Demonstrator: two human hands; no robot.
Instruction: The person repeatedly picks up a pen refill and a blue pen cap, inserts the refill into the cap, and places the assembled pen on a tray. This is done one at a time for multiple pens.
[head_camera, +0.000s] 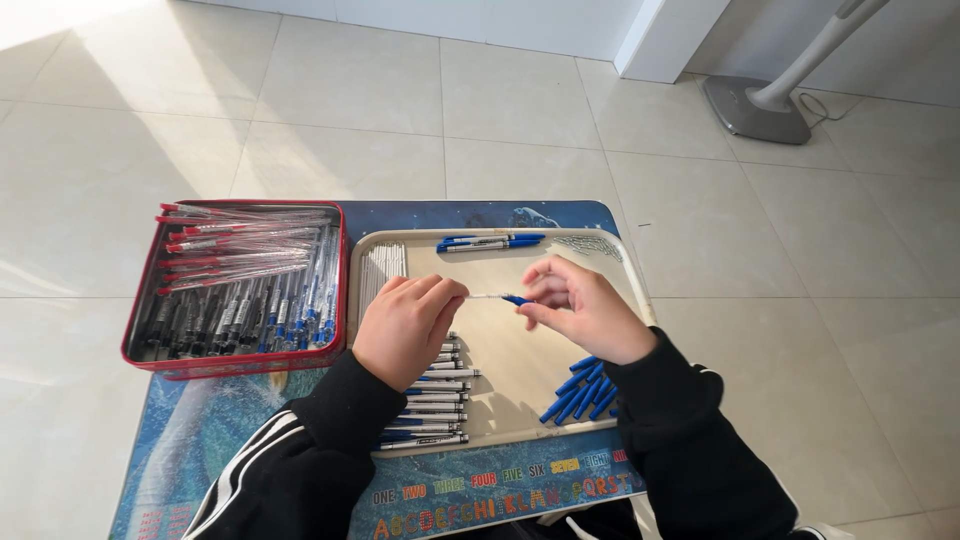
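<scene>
Over a beige tray (620, 262) my left hand (405, 330) and my right hand (580, 308) together hold a thin pen refill with a blue tip (505, 298). My left fingers pinch its pale end, my right fingers pinch near the blue end. Below my left hand lies a row of clear pen barrels (435, 405). A heap of blue pen caps (582, 392) lies under my right wrist. A bundle of white refills (382, 265) rests at the tray's far left, and two or three assembled blue pens (490, 242) lie at its far edge.
A red tin box (240, 362) full of red, blue and black pens stands left of the tray. Both sit on a small table with a printed blue mat (470, 495). Around it is tiled floor, with a grey stand base (755, 110) at the far right.
</scene>
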